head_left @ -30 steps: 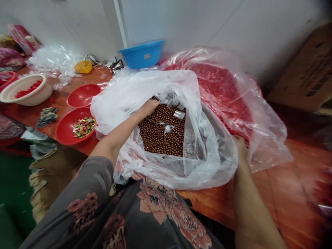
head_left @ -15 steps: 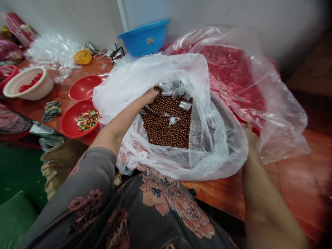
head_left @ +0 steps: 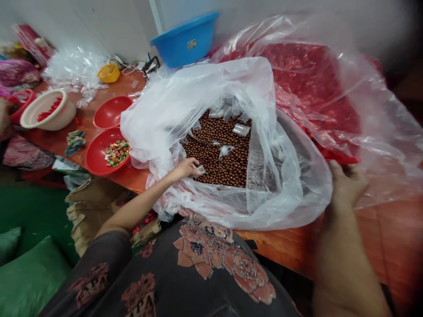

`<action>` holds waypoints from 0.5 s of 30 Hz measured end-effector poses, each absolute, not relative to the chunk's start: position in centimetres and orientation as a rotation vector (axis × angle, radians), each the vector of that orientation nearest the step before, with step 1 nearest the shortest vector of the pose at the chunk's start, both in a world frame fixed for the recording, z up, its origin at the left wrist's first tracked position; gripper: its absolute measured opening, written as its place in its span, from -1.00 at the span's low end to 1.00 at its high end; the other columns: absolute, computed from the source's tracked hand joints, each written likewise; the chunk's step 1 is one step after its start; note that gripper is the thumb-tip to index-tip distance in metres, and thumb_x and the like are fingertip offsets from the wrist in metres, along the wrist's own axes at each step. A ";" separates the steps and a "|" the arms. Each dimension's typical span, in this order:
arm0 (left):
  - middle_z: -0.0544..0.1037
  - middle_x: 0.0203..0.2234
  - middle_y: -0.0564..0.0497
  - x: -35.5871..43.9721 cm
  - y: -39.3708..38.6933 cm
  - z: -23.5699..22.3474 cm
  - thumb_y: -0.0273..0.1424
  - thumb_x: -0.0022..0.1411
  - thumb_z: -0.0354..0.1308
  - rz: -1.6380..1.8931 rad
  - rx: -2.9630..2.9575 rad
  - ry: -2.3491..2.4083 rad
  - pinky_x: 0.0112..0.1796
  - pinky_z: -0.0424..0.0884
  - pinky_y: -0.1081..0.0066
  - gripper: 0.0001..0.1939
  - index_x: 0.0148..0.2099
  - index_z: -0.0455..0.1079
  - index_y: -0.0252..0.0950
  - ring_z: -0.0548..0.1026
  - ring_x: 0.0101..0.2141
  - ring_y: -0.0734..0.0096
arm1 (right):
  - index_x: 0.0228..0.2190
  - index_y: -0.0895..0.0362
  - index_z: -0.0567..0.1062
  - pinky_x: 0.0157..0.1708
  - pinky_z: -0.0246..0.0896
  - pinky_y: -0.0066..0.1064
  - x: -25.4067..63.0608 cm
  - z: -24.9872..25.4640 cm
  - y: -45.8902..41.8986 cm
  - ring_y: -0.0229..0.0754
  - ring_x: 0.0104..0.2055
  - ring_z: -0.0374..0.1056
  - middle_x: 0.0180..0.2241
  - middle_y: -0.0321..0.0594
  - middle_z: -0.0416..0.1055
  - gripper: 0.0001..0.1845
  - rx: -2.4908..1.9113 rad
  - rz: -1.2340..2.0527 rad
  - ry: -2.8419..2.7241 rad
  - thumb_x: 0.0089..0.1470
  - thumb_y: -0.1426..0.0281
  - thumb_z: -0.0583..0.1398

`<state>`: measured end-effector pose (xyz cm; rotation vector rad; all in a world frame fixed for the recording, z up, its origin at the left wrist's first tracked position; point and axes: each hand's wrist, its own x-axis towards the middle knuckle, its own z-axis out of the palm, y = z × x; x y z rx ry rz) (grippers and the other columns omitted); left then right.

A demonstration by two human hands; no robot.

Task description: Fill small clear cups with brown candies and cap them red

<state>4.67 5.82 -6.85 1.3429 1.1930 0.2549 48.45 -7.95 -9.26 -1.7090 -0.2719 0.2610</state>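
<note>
My left hand [head_left: 187, 168] is closed in a pinch on a small clear plastic tube [head_left: 201, 170], over the near left edge of the brown balls. Those small glossy brown balls [head_left: 211, 152] fill a big white translucent plastic bag [head_left: 194, 88]. Among them lie several clear tubes [head_left: 241, 129] and a thin clear scrap. At the bag's right side, my right hand [head_left: 347, 181] has its fingers closed at a red piece [head_left: 342, 157] whose kind I cannot make out. That piece sits at the edge of a clear bag of red pieces [head_left: 313, 88].
A blue basin [head_left: 187, 42] stands behind the bag. On the left are two red bowls [head_left: 90, 152], one with wrapped sweets, a cream bowl [head_left: 68, 112], a yellow basket [head_left: 109, 73] and a heap of clear tubes [head_left: 71, 68]. Another person's hand [head_left: 4, 119] shows at the far left.
My left hand has drawn back from the far side of the balls to their near left edge, a clear tube now showing in it. My right hand has shifted slightly right, beside the red piece.
</note>
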 end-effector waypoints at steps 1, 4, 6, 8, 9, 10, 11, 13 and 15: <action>0.47 -0.64 0.12 4.9 5.8 -7.5 -0.52 -0.11 0.42 0.295 1.316 1.221 -0.57 0.34 0.52 -0.65 -0.27 0.37 -0.40 0.40 -0.67 0.54 | -0.50 0.16 0.43 -0.45 0.02 -0.45 48.4 -9.0 -8.0 -0.39 -0.56 0.10 -0.56 -0.42 0.25 -0.79 -1.651 0.254 -0.240 -0.09 0.70 0.22; 0.47 -0.65 0.12 6.3 6.9 -8.5 -0.47 -0.17 0.49 0.405 1.246 1.256 -0.54 0.38 0.52 -0.64 -0.39 0.36 -0.40 0.43 -0.64 0.54 | -0.34 0.08 0.34 -0.52 0.10 -0.49 48.0 -8.0 -8.9 -0.40 -0.59 0.16 -0.48 -0.47 0.26 -0.57 -1.424 0.221 -0.158 -0.20 0.79 0.16; 0.48 -0.63 0.11 7.5 7.5 -8.7 -0.44 -0.19 0.51 0.446 1.224 1.240 -0.51 0.41 0.51 -0.62 -0.39 0.37 -0.41 0.45 -0.61 0.54 | -0.27 0.04 0.30 -0.53 0.20 -0.48 47.5 -6.8 -10.1 -0.39 -0.57 0.22 -0.41 -0.45 0.31 -0.47 -1.300 0.218 -0.175 -0.26 0.78 0.17; 0.49 -0.61 0.10 8.4 7.7 -8.7 -0.43 -0.18 0.51 0.484 1.188 1.223 -0.49 0.43 0.50 -0.61 -0.38 0.37 -0.41 0.46 -0.59 0.55 | -0.25 0.05 0.34 -0.53 0.28 -0.48 46.3 -5.4 -11.6 -0.35 -0.52 0.29 -0.39 -0.39 0.36 -0.49 -1.205 0.268 -0.231 -0.28 0.70 0.21; 0.48 -0.60 0.11 8.8 7.7 -8.8 -0.44 -0.17 0.51 0.504 1.168 1.217 -0.48 0.43 0.50 -0.61 -0.37 0.36 -0.41 0.46 -0.59 0.56 | -0.28 0.08 0.38 -0.53 0.30 -0.50 45.5 -4.6 -12.4 -0.34 -0.50 0.32 -0.40 -0.37 0.38 -0.57 -1.166 0.311 -0.244 -0.27 0.64 0.22; 0.48 -0.60 0.11 9.1 7.5 -8.8 -0.45 -0.16 0.50 0.523 1.148 1.211 -0.47 0.44 0.51 -0.62 -0.37 0.36 -0.41 0.46 -0.58 0.57 | -0.34 0.11 0.42 -0.52 0.31 -0.53 44.6 -3.7 -13.1 -0.35 -0.47 0.33 -0.42 -0.34 0.38 -0.68 -1.130 0.357 -0.238 -0.25 0.57 0.23; 0.47 -0.60 0.12 9.4 7.4 -8.9 -0.46 -0.15 0.50 0.543 1.129 1.205 -0.46 0.44 0.51 -0.62 -0.36 0.36 -0.41 0.45 -0.57 0.59 | -0.41 0.14 0.45 -0.52 0.32 -0.56 43.6 -2.9 -13.7 -0.36 -0.45 0.34 -0.43 -0.31 0.38 -0.81 -1.106 0.404 -0.213 -0.21 0.49 0.23; 0.45 -0.59 0.14 9.8 7.0 -8.9 -0.48 -0.14 0.49 0.578 1.089 1.194 -0.42 0.45 0.51 -0.64 -0.33 0.37 -0.41 0.45 -0.55 0.61 | -0.54 0.17 0.49 -0.53 0.32 -0.61 41.5 -1.3 -14.5 -0.40 -0.45 0.33 -0.45 -0.29 0.38 -0.91 -1.079 0.466 -0.129 -0.19 0.41 0.21; 0.45 -0.57 0.15 10.0 6.7 -8.9 -0.52 -0.11 0.46 0.604 1.047 1.181 -0.38 0.47 0.49 -0.66 -0.30 0.38 -0.42 0.45 -0.53 0.61 | -0.58 0.14 0.51 -0.55 0.33 -0.60 39.5 -0.1 -14.8 -0.39 -0.45 0.33 -0.47 -0.27 0.39 -0.92 -1.080 0.504 -0.093 -0.23 0.43 0.20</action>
